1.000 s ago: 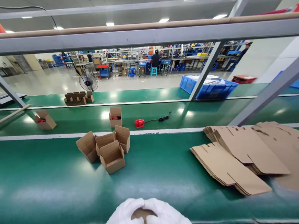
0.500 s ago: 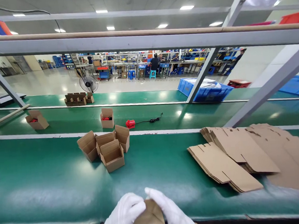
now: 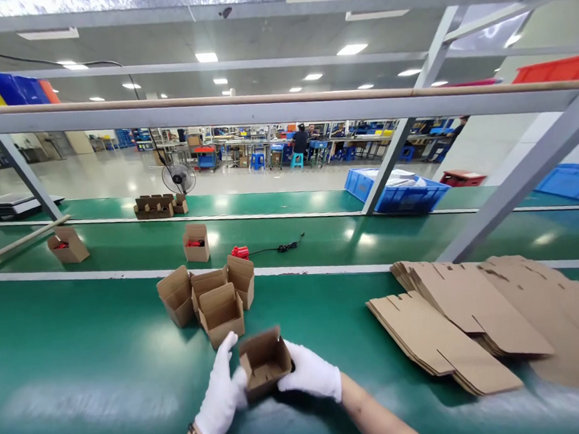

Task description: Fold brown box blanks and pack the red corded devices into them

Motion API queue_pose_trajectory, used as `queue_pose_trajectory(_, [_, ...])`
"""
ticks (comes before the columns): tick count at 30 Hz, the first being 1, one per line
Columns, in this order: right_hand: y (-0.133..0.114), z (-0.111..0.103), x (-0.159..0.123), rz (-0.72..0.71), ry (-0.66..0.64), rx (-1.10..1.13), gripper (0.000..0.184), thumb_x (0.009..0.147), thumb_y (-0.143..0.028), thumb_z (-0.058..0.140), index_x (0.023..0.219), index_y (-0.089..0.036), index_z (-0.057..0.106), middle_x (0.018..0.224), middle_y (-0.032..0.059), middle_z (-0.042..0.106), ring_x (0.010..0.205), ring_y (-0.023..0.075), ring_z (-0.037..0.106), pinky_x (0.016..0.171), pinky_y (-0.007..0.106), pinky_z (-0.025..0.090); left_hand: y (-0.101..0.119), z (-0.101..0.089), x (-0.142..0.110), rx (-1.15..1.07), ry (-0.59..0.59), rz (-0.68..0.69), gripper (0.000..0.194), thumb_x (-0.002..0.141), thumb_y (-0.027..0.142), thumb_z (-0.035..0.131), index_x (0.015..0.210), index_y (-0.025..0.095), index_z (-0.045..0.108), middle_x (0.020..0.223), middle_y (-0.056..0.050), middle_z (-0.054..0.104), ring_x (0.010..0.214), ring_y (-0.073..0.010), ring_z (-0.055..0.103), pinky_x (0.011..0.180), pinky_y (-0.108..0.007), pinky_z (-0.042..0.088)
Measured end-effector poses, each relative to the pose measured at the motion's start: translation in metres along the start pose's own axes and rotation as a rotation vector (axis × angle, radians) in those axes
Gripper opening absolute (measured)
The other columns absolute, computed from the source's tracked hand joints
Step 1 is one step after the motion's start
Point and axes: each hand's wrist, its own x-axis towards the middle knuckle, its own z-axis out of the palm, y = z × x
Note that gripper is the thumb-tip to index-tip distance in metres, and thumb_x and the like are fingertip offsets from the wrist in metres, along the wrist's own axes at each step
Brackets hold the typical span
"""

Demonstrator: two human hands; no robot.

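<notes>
Both my hands wear white gloves and hold a small open cardboard box (image 3: 264, 364) just above the green table (image 3: 91, 366). My left hand (image 3: 222, 395) grips the box's left side, with one finger raised. On the box's right side rests my right hand (image 3: 308, 374), fingers curled around it. The box's open top faces me, flaps standing up. Just beyond it stands a cluster of several folded open boxes (image 3: 210, 298).
A fanned stack of flat cardboard blanks (image 3: 478, 319) lies at the right. On the conveyor belt beyond are boxes with red items (image 3: 196, 242), (image 3: 67, 245) and a loose red device with a cord (image 3: 241, 251). Grey frame bars (image 3: 526, 171) cross overhead. Blue crates (image 3: 398, 192) and people sit far back.
My hands have moved forward from the table's near edge, and the flat piece between them now stands as an open box. The belt's boxes and red device have drifted left.
</notes>
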Motion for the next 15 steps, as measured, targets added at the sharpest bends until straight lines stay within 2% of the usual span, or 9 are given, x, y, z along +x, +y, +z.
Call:
queue_pose_trajectory(2, [-0.007, -0.001, -0.002, 0.0, 0.032, -0.067, 0.05, 0.067, -0.012, 0.067, 0.116, -0.02, 0.063, 0.112, 0.007, 0.073, 0.101, 0.0309, 0.07, 0.087, 0.042, 0.057, -0.009, 0.002, -0.008, 0.036, -0.053, -0.003, 0.091, 0.064, 0.044, 0.078, 0.143, 0.016, 0.042, 0.14, -0.016, 0.06, 0.132, -0.0334, 0.054, 0.113, -0.048, 0.041])
queue_pose_trajectory(5, [-0.034, -0.007, -0.012, -0.074, 0.265, -0.359, 0.049, 0.072, -0.009, 0.053, 0.119, -0.019, 0.061, 0.114, 0.0117, 0.071, 0.103, 0.0293, 0.068, 0.092, 0.045, 0.055, -0.016, 0.01, -0.009, 0.226, -0.015, -0.066, 0.072, 0.065, 0.023, 0.069, 0.134, 0.016, 0.049, 0.135, -0.015, 0.064, 0.126, -0.0308, 0.06, 0.113, -0.046, 0.042])
queue_pose_trajectory(7, [-0.052, -0.007, -0.015, -0.142, 0.305, -0.538, 0.038, 0.075, -0.012, 0.051, 0.11, -0.02, 0.065, 0.105, 0.0123, 0.072, 0.093, 0.0275, 0.069, 0.086, 0.042, 0.056, -0.018, 0.016, -0.006, 0.325, 0.035, -0.081, 0.062, 0.067, 0.019, 0.065, 0.127, 0.016, 0.053, 0.13, -0.014, 0.067, 0.121, -0.0298, 0.064, 0.11, -0.045, 0.046])
queue_pose_trajectory(8, [-0.056, -0.003, -0.012, -0.172, 0.256, -0.593, 0.03, 0.074, -0.015, 0.055, 0.101, -0.02, 0.067, 0.097, 0.0113, 0.072, 0.084, 0.0264, 0.069, 0.081, 0.04, 0.057, -0.019, 0.018, -0.004, 0.339, 0.038, -0.081, 0.059, 0.068, 0.02, 0.065, 0.126, 0.017, 0.055, 0.128, -0.014, 0.069, 0.118, -0.0293, 0.065, 0.107, -0.044, 0.048])
queue_pose_trajectory(10, [-0.053, 0.01, 0.003, -0.225, 0.04, -0.669, 0.009, 0.065, -0.021, 0.067, 0.073, -0.022, 0.066, 0.075, 0.0082, 0.071, 0.066, 0.0248, 0.067, 0.067, 0.036, 0.057, -0.022, 0.02, 0.0, 0.344, 0.022, -0.075, 0.053, 0.07, 0.024, 0.068, 0.122, 0.02, 0.058, 0.125, -0.012, 0.071, 0.116, -0.0285, 0.067, 0.104, -0.04, 0.051])
queue_pose_trajectory(11, [-0.046, 0.019, 0.014, -0.25, -0.083, -0.692, 0.011, 0.058, -0.022, 0.072, 0.058, -0.023, 0.061, 0.062, 0.0058, 0.067, 0.057, 0.0239, 0.065, 0.06, 0.035, 0.055, -0.024, 0.02, 0.001, 0.351, 0.016, -0.066, 0.051, 0.071, 0.026, 0.069, 0.121, 0.021, 0.059, 0.124, -0.011, 0.072, 0.116, -0.0284, 0.067, 0.104, -0.04, 0.051])
queue_pose_trajectory(13, [-0.028, 0.039, 0.04, -0.3, -0.303, -0.702, 0.04, 0.051, -0.023, 0.078, 0.036, -0.026, 0.041, 0.038, -0.0017, 0.05, 0.04, 0.0193, 0.055, 0.048, 0.031, 0.049, -0.029, 0.019, 0.004, 0.391, 0.027, -0.044, 0.052, 0.069, 0.028, 0.071, 0.12, 0.022, 0.061, 0.123, -0.012, 0.072, 0.115, -0.03, 0.068, 0.104, -0.04, 0.051])
queue_pose_trajectory(15, [-0.012, 0.054, 0.059, -0.347, -0.448, -0.68, 0.057, 0.05, -0.025, 0.081, 0.029, -0.026, 0.028, 0.027, -0.0072, 0.032, 0.03, 0.014, 0.043, 0.04, 0.027, 0.042, -0.036, 0.018, 0.005, 0.443, 0.058, -0.031, 0.057, 0.065, 0.027, 0.073, 0.121, 0.022, 0.062, 0.125, -0.014, 0.072, 0.116, -0.0328, 0.067, 0.105, -0.041, 0.051])
